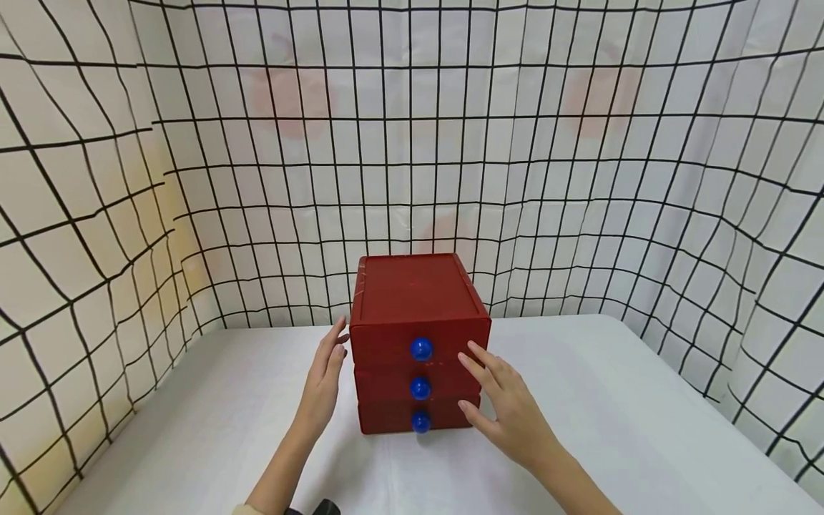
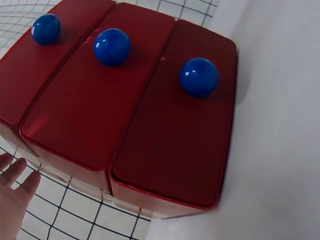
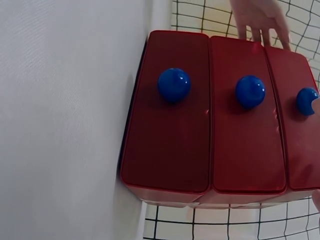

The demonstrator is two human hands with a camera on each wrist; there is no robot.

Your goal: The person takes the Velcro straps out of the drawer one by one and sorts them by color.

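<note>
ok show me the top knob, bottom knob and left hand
Top knob (image 1: pixel 421 349): head view, rounded front
Bottom knob (image 2: pixel 198 77): left wrist view, rounded front
Left hand (image 1: pixel 322 380): head view, middle of hand

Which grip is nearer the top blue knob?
Right: the right grip is just right of the top blue knob; the left grip is farther off, left of the red drawers.

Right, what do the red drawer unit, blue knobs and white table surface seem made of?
Red drawer unit: probably molded plastic, semi-gloss, judging by rounded edges and sheen. Blue knobs: glossy, with sharp highlights; plastic or painted wood, hard to tell. White table surface: matte, perhaps cloth, given its faint texture.
</note>
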